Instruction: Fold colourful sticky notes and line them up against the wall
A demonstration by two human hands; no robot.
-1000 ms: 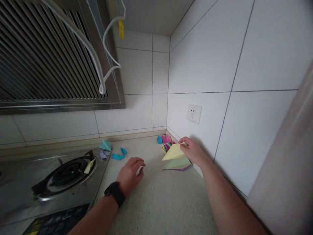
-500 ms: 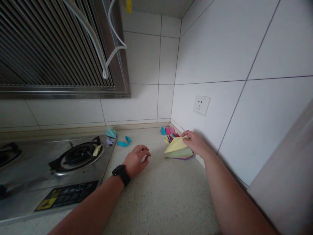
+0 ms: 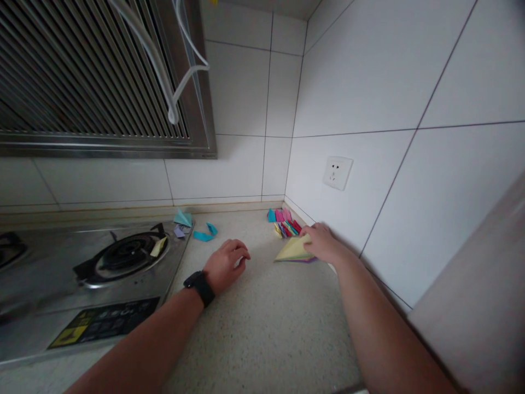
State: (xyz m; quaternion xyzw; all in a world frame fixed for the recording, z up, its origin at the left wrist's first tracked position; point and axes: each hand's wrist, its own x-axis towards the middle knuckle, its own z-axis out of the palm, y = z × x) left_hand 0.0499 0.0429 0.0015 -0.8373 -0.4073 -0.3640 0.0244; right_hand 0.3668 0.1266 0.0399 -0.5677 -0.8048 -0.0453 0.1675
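Observation:
My right hand (image 3: 323,243) is at the right side of the counter with its fingers closed on the edge of a yellow sheet of paper (image 3: 292,249). That sheet lies low over a small stack of coloured paper, whose purple edge peeks out below. Just behind it are folded paper pieces (image 3: 283,221) in blue, pink, red and yellow, in the corner. My left hand (image 3: 227,265), with a black watch on the wrist, rests over the counter, fingers loosely curled and thumb apart, holding nothing. Blue folded paper strips (image 3: 204,235) lie beyond it.
On the left is a gas stove (image 3: 127,257) with a yellow paper scrap (image 3: 158,247) on its burner. Light blue folded paper (image 3: 182,218) sits at the stove's back corner. A range hood (image 3: 164,150) hangs above. The right tiled wall carries a socket (image 3: 338,172).
My right hand has lowered the lifted yellow sheet, which now covers the green sheet beneath it. My left hand keeps nearly the same pose. The view has shifted slightly.

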